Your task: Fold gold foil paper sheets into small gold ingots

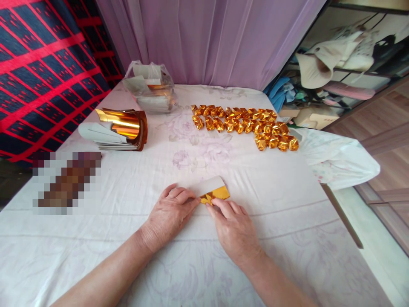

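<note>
A sheet of gold foil paper (223, 193), white on its back, lies on the table between my hands, its near edge folded over to show gold. My left hand (171, 209) grips its left end, fingers bent over the white part. My right hand (234, 226) pinches the folded gold edge with thumb and fingertips, close to the left thumb. Further back on the right, several folded gold paper pieces (239, 123) sit in rows. To the left stands a curled stack of gold foil sheets (126, 123), white on the back.
A clear plastic bag (150, 91) with more paper stands at the back left. A pale plastic bag (345, 157) hangs at the table's right edge. Shelves (345, 72) with hats and cloths rise on the right. A purple curtain (204, 42) hangs behind the cloth-covered table (128, 183).
</note>
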The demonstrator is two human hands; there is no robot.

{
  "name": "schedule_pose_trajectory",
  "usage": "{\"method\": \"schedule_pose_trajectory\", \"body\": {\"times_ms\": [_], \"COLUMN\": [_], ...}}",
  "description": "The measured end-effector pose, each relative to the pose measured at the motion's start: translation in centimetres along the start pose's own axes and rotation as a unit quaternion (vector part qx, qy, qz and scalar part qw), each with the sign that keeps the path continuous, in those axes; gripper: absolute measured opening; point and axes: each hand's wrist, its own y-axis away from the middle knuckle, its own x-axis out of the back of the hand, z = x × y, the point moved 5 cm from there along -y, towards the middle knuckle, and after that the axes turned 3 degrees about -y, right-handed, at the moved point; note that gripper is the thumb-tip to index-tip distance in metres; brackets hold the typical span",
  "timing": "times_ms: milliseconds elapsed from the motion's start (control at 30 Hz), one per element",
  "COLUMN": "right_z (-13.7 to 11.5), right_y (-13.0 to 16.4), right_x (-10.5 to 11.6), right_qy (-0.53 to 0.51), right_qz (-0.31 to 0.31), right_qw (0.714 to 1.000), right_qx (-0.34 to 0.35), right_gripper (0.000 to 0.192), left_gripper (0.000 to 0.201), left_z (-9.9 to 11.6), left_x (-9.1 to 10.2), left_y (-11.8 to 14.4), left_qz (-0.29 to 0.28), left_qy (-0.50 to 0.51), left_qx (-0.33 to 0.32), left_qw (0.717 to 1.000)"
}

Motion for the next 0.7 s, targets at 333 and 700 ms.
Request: {"method": "schedule_pose_trajectory", "body": {"times_ms": [333, 700], "right_z": [0.29, 0.51], "right_y": [0.43, 0.43], "right_x": [0.0, 0.13], "right_qy": [-0.025, -0.035], "right_qz": [0.02, 0.012], "right_qw": [0.999, 0.999], "right_qx": [0.001, -0.014], "right_gripper": [0.029, 0.03], "left_gripper": [0.023, 0.026], "left_z": [-0.05, -0.26], "left_x": [0.14, 0.34], "left_y": [-0.06, 0.32], "left_qz": [0.0, 0.005], "left_qy": [0.004, 0.005], "left_qx": [-0.006, -0.006], "left_qw": [1.0, 1.0]}}
